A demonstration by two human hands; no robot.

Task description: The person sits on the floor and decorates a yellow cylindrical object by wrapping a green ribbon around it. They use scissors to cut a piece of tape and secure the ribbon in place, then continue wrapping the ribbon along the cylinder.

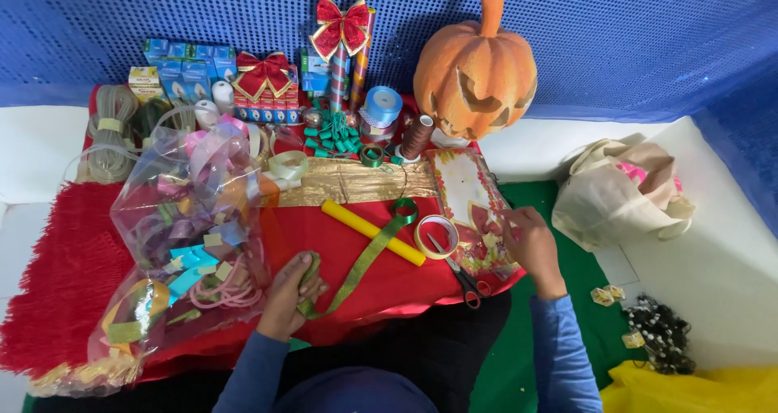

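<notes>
Left hand (288,295) pinches the green ribbon (365,255) — it runs up-right toward the yellow roll (373,232); right hand (531,239) curled, grip unclear.

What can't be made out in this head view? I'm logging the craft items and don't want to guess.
- Left hand: fingers curl over the green ribbon, hiding its end.
- Right hand: fingertips blur against the patterned card; any grip is unclear.
- Clear bag: glare and overlap hide single ribbon pieces.
- Scissors: blades partly under the tape roll.
- Beads: too small.
</notes>
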